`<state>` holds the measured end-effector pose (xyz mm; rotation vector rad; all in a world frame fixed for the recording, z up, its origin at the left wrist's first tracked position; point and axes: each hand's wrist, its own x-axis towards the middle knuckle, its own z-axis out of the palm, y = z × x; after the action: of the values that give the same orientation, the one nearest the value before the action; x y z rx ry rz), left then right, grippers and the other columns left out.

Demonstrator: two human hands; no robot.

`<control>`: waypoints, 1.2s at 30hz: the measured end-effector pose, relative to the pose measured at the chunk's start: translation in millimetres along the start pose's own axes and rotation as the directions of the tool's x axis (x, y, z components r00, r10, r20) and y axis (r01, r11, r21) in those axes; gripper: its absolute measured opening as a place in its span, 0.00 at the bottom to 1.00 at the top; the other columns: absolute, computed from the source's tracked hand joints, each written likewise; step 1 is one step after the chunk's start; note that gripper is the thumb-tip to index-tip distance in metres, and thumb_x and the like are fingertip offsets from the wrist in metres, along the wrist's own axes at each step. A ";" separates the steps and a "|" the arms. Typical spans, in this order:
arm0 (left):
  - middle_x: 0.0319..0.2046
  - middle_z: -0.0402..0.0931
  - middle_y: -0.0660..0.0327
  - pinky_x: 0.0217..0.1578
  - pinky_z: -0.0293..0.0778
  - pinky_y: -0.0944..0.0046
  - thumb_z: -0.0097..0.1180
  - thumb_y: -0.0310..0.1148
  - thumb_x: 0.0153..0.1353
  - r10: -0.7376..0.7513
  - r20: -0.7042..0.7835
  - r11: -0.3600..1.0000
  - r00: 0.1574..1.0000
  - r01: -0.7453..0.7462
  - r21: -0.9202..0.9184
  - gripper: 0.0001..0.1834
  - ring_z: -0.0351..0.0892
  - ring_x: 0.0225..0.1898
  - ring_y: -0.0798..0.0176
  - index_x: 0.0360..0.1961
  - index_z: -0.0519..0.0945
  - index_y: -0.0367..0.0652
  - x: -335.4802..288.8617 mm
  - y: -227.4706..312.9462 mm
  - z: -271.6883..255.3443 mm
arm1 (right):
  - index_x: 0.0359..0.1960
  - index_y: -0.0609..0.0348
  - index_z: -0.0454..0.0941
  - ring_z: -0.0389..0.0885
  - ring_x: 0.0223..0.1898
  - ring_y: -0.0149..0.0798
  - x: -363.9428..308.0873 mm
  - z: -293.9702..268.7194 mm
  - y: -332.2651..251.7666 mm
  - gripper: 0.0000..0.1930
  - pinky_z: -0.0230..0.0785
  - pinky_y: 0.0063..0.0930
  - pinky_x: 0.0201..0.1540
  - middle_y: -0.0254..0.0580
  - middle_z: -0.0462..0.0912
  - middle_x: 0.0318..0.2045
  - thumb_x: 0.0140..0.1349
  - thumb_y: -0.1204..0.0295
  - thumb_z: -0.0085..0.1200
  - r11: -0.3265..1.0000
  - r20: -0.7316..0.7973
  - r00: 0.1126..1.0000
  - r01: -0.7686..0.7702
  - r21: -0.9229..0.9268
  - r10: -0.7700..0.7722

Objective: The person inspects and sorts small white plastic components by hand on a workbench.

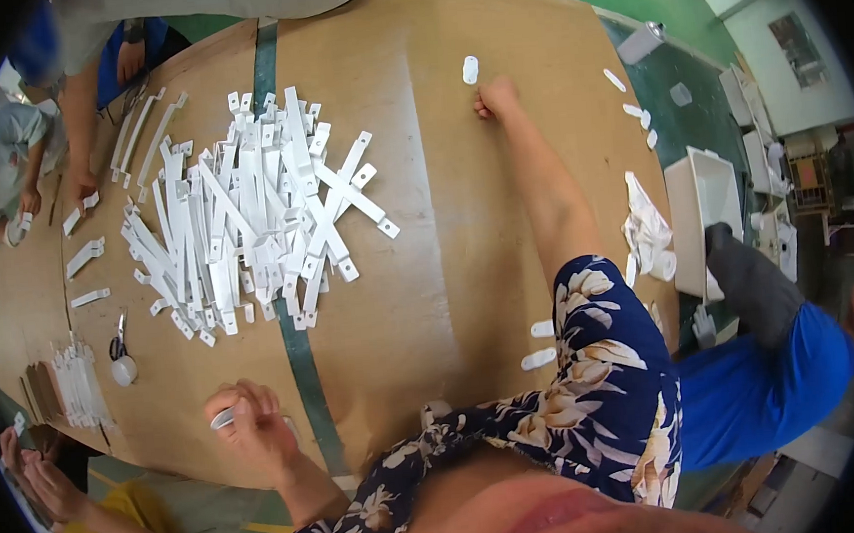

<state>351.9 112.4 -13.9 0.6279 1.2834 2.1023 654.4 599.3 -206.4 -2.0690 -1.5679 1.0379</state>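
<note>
By the left hand's (247,428) fingers and thumb, a small pale oval piece (223,418) is being pinched; a light grip on its rim is being advised. The right hand's (496,98) fingers are being curled inward; whether anything is being clamped cannot be told. Just beyond them, at eleven o'clock, a white oval plate (471,69) is being borne by the brown tabletop (376,320); at twelve o'clock from the left hand, white strips (245,210) are being heaped

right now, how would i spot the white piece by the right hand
On the brown table, look right of the big heap of white strips. The white piece lies just beyond the right hand. Unlike the long strips, it is short, round-ended and lies alone.
</note>
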 end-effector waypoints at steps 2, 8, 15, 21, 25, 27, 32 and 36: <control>0.23 0.62 0.63 0.18 0.57 0.72 0.50 0.25 0.54 -0.024 0.023 1.000 0.999 0.024 0.016 0.06 0.58 0.19 0.70 0.33 0.68 0.43 -8.4 -1.6 -8.2 | 0.19 0.61 0.72 0.71 0.11 0.30 -47.1 4.7 10.4 0.11 0.62 0.22 0.12 0.37 0.74 0.13 0.57 0.71 0.46 0.988 0.026 0.995 0.095 0.120 -0.099; 0.22 0.64 0.64 0.20 0.60 0.71 0.49 0.32 0.58 -0.633 0.126 0.733 0.764 0.643 -0.219 0.13 0.63 0.22 0.69 0.44 0.66 0.46 -55.9 -19.6 -1.0 | 0.27 0.56 0.71 0.72 0.16 0.25 -327.1 2.6 73.7 0.08 0.63 0.20 0.16 0.33 0.75 0.19 0.60 0.67 0.44 0.902 0.336 0.927 0.007 0.431 -0.168; 0.38 0.71 0.57 0.40 0.70 0.56 0.43 0.34 0.62 -0.794 0.512 0.287 0.326 0.945 -0.156 0.15 0.71 0.39 0.57 0.49 0.65 0.45 -128.3 -64.5 21.1 | 0.29 0.60 0.75 0.71 0.19 0.28 -548.6 -2.7 154.5 0.08 0.65 0.24 0.24 0.36 0.75 0.18 0.56 0.68 0.47 0.970 0.531 0.814 0.166 0.179 -0.237; 0.48 0.68 0.51 0.54 0.62 0.43 0.42 0.27 0.60 -0.775 0.586 0.238 0.236 0.968 -0.075 0.17 0.65 0.53 0.48 0.52 0.63 0.39 -174.2 -58.7 45.1 | 0.32 0.59 0.76 0.76 0.23 0.41 -584.2 -6.0 192.3 0.11 0.67 0.34 0.29 0.48 0.78 0.23 0.55 0.64 0.48 0.977 0.356 0.912 0.168 0.129 -0.204; 0.53 0.63 0.48 0.54 0.63 0.43 0.40 0.24 0.60 -0.733 0.655 0.298 0.184 0.952 0.066 0.19 0.63 0.55 0.44 0.53 0.61 0.36 -182.9 -45.1 42.5 | 0.31 0.59 0.75 0.76 0.23 0.37 -579.7 -35.0 174.3 0.10 0.67 0.30 0.28 0.44 0.78 0.22 0.55 0.66 0.49 0.953 0.197 0.966 0.110 0.282 -0.170; 0.53 0.63 0.48 0.52 0.66 0.45 0.38 0.21 0.60 -0.740 0.633 0.385 0.229 0.915 0.120 0.18 0.65 0.54 0.45 0.53 0.61 0.35 -187.6 -36.9 38.1 | 0.31 0.59 0.75 0.76 0.24 0.35 -574.1 -43.5 169.4 0.09 0.67 0.28 0.28 0.41 0.78 0.22 0.55 0.67 0.49 0.936 0.165 0.970 0.116 0.331 -0.179; 0.54 0.62 0.47 0.52 0.67 0.44 0.40 0.22 0.60 -0.790 0.560 0.449 0.249 0.857 0.252 0.20 0.64 0.55 0.46 0.54 0.59 0.35 -198.9 -27.4 29.1 | 0.31 0.60 0.75 0.77 0.25 0.40 -587.9 -37.3 177.0 0.09 0.68 0.32 0.30 0.44 0.78 0.23 0.54 0.68 0.49 0.948 0.157 0.951 0.227 0.222 -0.265; 0.55 0.61 0.47 0.52 0.66 0.45 0.42 0.23 0.59 -0.813 0.540 0.399 0.216 0.883 0.248 0.21 0.63 0.56 0.48 0.55 0.58 0.35 -207.1 -32.5 16.7 | 0.31 0.60 0.75 0.77 0.31 0.50 -594.8 -11.9 204.5 0.10 0.68 0.40 0.35 0.49 0.78 0.26 0.55 0.67 0.46 0.941 0.314 0.899 0.335 -0.042 -0.306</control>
<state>518.6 -9.4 -54.3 0.3132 0.7843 0.8681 729.3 -20.4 -128.2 -1.6782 -2.0633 1.2159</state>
